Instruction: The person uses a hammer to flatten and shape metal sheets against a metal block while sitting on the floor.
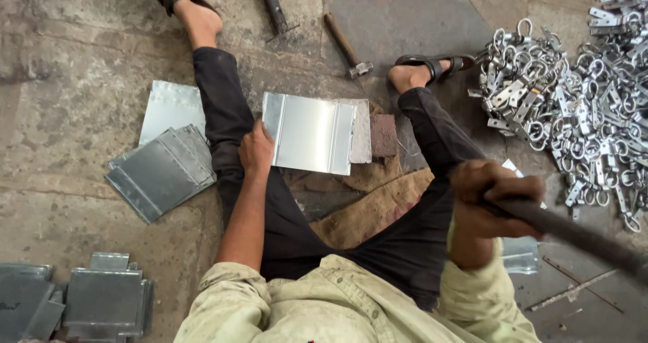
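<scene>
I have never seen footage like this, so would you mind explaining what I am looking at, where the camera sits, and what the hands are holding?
There is no machine here. The one picture comes from a camera worn on a person's head, looking down at their own lap, legs and sandalled feet as they sit on a concrete floor.

The left hand rests on the edge of a shiny metal sheet lying on a block between the legs. The right hand grips a dark tool handle, raised and blurred.

Around them lie a stack of bent sheets, a hammer and a heap of metal ring fittings.
</scene>
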